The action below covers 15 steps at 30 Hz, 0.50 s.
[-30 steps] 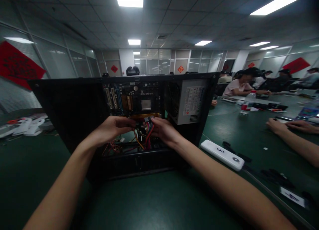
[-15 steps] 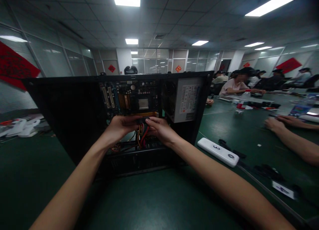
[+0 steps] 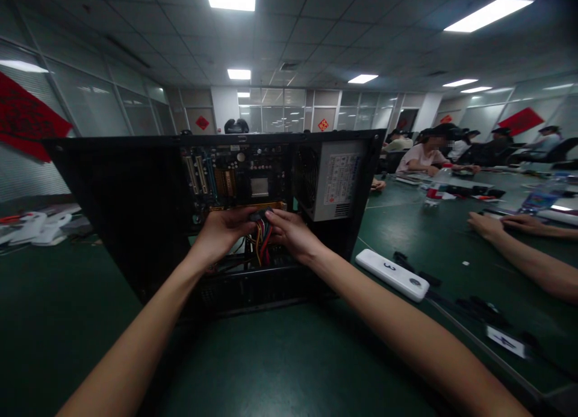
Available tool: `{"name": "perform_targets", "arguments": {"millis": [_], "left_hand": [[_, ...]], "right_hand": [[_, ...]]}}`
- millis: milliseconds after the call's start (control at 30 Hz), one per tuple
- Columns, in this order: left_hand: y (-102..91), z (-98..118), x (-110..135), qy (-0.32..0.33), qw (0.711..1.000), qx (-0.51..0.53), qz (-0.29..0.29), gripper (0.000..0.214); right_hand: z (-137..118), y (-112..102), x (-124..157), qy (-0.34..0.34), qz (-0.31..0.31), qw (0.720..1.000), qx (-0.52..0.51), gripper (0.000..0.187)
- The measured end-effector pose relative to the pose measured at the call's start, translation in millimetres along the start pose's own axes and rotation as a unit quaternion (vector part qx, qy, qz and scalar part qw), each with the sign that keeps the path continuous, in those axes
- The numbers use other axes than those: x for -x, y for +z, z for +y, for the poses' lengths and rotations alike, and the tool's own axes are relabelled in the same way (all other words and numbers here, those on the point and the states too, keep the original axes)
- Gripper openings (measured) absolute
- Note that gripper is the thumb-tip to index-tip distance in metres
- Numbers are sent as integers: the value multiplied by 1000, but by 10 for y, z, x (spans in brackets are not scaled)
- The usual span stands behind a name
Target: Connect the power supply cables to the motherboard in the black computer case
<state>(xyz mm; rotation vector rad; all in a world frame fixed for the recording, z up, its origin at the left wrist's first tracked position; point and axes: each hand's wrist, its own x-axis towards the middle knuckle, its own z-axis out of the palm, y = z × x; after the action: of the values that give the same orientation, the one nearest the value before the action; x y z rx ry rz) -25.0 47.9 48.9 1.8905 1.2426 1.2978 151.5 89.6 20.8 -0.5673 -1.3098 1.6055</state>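
A black computer case [image 3: 112,141] stands open in front of me, its inside facing me. My left hand [image 3: 224,227] and my right hand [image 3: 291,229] meet inside it, both pinching a dark multi-wire power connector [image 3: 261,216]. Yellow, red and black wires [image 3: 264,242] hang down from the connector between my hands. Just above my fingers is the motherboard [image 3: 239,170] with a bare square processor [image 3: 259,187]. To the right sits the grey power supply [image 3: 336,182] with its fan. Whether the connector touches a socket is hidden by my fingers.
On the green table [image 3: 253,363] to the right lie a white power strip [image 3: 392,275], black cables [image 3: 483,310] and a number card [image 3: 506,341]. A bottle [image 3: 434,191] stands farther back. Another person's hands [image 3: 490,224] rest at the right. White items [image 3: 49,227] lie at the left.
The wires between my hands have shifted slightly right, and my left fingers have closed in nearer the connector. My right hand keeps its grip. The view has moved a little.
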Motion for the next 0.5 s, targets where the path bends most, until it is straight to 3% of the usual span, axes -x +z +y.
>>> {"name": "perform_targets", "arguments": {"millis": [300,500], "left_hand": [[-35,-34,-6,49,995,-64,-59,49],[-31,-3,32,85,990,-113,-24,51]], "right_hand": [[1,-33,-3,1,-1,1000,-21,37],[7,-10,4,-1,5,1000,-18,37]]}}
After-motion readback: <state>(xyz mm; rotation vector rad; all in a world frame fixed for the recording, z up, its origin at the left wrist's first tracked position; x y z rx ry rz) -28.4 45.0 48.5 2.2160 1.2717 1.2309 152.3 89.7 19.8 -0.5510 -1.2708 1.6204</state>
